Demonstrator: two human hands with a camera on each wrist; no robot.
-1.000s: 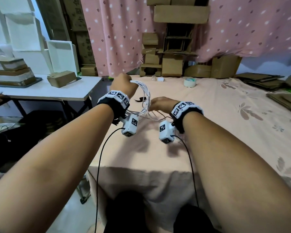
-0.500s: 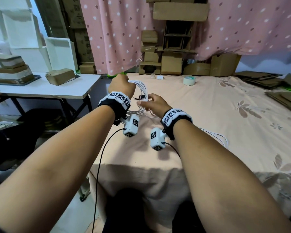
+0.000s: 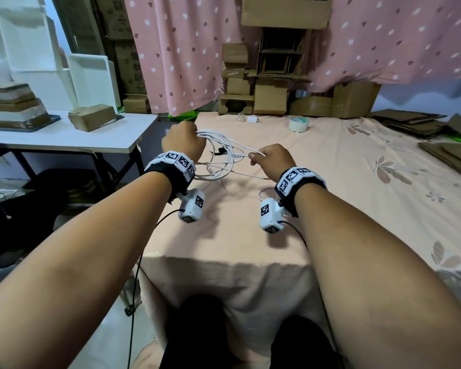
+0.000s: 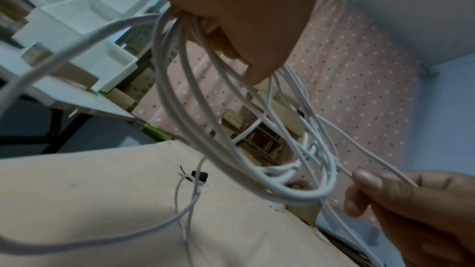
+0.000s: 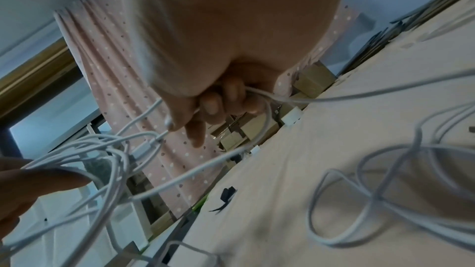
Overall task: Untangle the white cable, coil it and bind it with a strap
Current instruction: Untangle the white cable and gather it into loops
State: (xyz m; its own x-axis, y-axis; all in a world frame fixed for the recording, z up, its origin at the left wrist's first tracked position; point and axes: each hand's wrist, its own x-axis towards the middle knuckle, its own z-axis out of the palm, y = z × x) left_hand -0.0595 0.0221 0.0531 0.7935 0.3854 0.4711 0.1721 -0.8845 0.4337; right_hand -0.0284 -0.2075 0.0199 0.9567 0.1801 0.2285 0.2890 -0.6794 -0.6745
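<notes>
On the pink-clothed bed (image 3: 250, 235), coiling is under way: the left hand (image 3: 183, 141) grips the white cable (image 3: 218, 150) loops at eleven o'clock, the right hand (image 3: 273, 161) pinches one strand at one. Next, I judge, another loop; the black strap (image 3: 220, 151) waits beyond.

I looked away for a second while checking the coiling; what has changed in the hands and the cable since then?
The right hand has drawn away from the left hand, to its own right, pulling a strand of the thin white cable taut between them. The left hand still grips the bundle of loops above the peach floral tablecloth; the small black strap stays lying there.
</notes>
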